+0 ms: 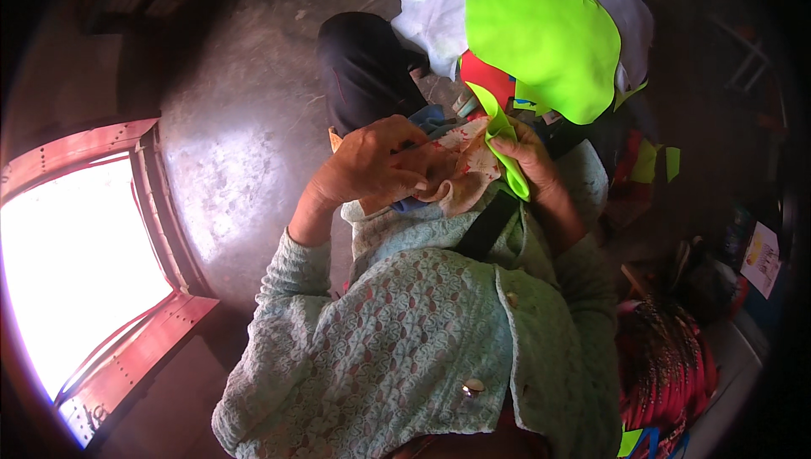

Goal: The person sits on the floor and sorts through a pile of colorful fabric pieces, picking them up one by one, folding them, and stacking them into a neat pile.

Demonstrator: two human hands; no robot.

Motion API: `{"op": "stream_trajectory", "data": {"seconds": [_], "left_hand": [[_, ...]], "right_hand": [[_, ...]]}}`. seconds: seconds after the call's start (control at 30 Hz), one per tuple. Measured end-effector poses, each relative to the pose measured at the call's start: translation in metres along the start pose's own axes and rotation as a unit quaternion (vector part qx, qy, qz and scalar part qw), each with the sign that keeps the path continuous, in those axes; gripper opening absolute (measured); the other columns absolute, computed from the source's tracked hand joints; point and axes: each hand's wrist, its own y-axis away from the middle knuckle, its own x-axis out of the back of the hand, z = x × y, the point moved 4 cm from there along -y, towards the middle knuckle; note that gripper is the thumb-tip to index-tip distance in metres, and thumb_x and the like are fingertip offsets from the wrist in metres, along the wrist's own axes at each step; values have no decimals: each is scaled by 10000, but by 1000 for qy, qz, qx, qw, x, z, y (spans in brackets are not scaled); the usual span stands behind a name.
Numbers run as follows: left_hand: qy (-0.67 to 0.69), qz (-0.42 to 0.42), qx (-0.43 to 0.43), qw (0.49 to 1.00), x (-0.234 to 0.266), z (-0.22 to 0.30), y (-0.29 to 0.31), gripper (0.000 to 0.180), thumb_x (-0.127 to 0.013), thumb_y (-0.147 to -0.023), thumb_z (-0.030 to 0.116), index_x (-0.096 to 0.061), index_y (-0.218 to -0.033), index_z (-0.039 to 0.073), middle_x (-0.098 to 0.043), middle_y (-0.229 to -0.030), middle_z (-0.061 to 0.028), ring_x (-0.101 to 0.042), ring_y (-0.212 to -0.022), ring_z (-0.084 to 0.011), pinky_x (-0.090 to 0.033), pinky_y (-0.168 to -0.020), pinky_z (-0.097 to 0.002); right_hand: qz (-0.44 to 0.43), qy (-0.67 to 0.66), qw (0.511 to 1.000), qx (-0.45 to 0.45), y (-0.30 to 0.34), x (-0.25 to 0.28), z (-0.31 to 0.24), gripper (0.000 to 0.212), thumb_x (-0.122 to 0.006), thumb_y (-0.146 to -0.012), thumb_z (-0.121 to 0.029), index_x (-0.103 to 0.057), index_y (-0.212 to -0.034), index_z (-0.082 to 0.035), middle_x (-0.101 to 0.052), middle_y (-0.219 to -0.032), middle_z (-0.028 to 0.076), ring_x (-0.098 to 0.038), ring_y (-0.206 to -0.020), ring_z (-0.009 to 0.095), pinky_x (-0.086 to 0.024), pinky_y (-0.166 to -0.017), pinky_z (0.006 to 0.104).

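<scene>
I sit with a crumpled cream cloth with a red flower print (466,155) across my lap. My right hand (530,159) is closed on a folded strip of neon yellow-green fabric (500,125), thumb on top, at the right edge of the printed cloth. On the left of that cloth, my left hand (372,162) is curled with its fingers drawn together. Anything in its fingertips is too small or hidden to make out. Dark blue cloth (428,119) shows beside the left knuckles.
Ahead to the right lies a large heap of white fabric (431,11) and neon fabric (541,37), with a red piece (487,76) under it. An open doorway or window with a reddish frame (139,358) is at left. Dark red beaded cloth (663,366) lies at lower right.
</scene>
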Motion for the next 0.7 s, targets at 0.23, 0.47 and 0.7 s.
{"op": "stream_trajectory", "data": {"seconds": [0.23, 0.47, 0.7], "left_hand": [[209, 9, -22, 978, 29, 3, -2, 219, -739, -684, 70, -630, -835, -45, -606, -1033, -120, -593, -880, -196, -470, -778, -286], [533, 208, -122, 811, 94, -15, 14, 292, -630, -825, 184, -602, -1041, -9, -619, -1032, -116, -599, -941, -210, -474, -865, -318], [542, 259, -170, 781, 145, 2, 8, 332, -548, -903, 221, -535, -1152, 3, -577, -1132, -112, -548, -1050, -208, -428, -937, -336]], "right_hand": [[-11, -38, 999, 18, 2, -3, -4, 322, -664, -823, -212, -562, -1091, -66, -581, -842, -13, -515, -618, 62, -403, -526, 186], [-30, -32, 999, -16, -4, -2, 1, 217, -619, -870, -226, -548, -996, -64, -575, -802, 15, -424, -504, 47, -328, -439, 190], [-5, -28, 998, -51, -6, 6, 7, 218, -611, -873, -220, -554, -1014, -64, -598, -810, 30, -433, -494, 53, -348, -437, 200]]}}
